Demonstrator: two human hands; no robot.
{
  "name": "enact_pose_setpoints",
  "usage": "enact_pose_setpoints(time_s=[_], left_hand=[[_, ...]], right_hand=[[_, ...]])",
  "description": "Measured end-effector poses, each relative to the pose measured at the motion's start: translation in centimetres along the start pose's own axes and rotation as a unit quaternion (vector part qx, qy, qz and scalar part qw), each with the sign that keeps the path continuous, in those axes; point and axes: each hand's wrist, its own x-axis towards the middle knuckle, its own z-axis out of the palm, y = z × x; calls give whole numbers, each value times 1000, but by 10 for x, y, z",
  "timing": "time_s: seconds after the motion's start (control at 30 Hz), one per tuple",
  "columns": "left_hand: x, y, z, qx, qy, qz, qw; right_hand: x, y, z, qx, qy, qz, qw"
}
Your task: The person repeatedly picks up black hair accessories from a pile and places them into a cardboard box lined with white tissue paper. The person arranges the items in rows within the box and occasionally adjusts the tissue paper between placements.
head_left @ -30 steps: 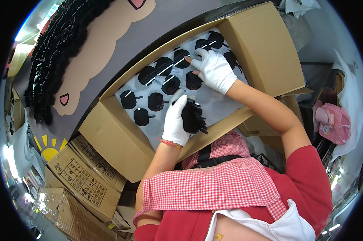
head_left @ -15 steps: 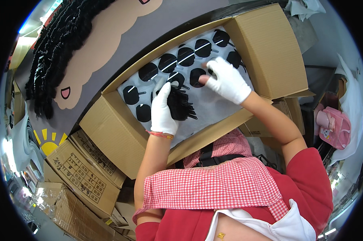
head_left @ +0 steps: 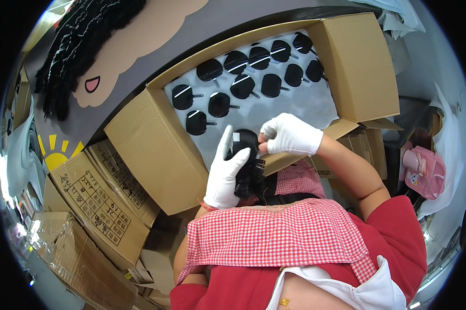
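Note:
My left hand (head_left: 225, 178), in a white glove, is wrapped around a bundle of black round pieces with short narrow handles (head_left: 246, 143). The bundle hangs over the near edge of the open cardboard box (head_left: 354, 67). A small pale square shows on its top face. My right hand (head_left: 290, 135), in a fingerless white glove, pinches at the right edge of that bundle, its bare fingertips bent together. Inside the box, several glossy black round pieces (head_left: 271, 85) of the same kind lie spaced in rows on a white sheet (head_left: 289, 109).
More cardboard boxes (head_left: 101, 201) stand at the left and lower left, one wrapped in clear film. A grey panel (head_left: 166, 49) with a cartoon shape and black fringe rises behind the box. A pink bag (head_left: 430, 170) sits at the far right.
Both hands have come back toward my body, the left carrying the bundle from over the sheet. My right hand has left the rows and now closes at the bundle's edge.

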Motion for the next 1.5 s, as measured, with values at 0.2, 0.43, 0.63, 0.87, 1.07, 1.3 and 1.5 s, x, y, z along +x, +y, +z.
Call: enact_pose_setpoints(time_s=[0.2,0.43,0.63,0.87,1.07,1.3,1.5], left_hand=[[-19,5,-27,-197,59,-208,956],[-13,3,-33,-278,-17,-139,950],[2,-7,-35,-274,16,-134,952],[23,-18,-33,-218,40,-148,964],[13,-20,7,-145,87,-30,985],[-2,-18,27,-33,-13,44,998],[-24,0,3,135,-30,16,990]], right_hand=[[30,-7,52,-81,151,-71,983],[1,55,11,-202,303,-29,931],[-33,91,-28,-223,380,44,897],[-60,114,-59,-327,434,93,834],[-67,70,-34,-231,295,22,927],[-63,-27,24,23,137,12,990],[-40,-19,22,-25,-12,15,1000]])
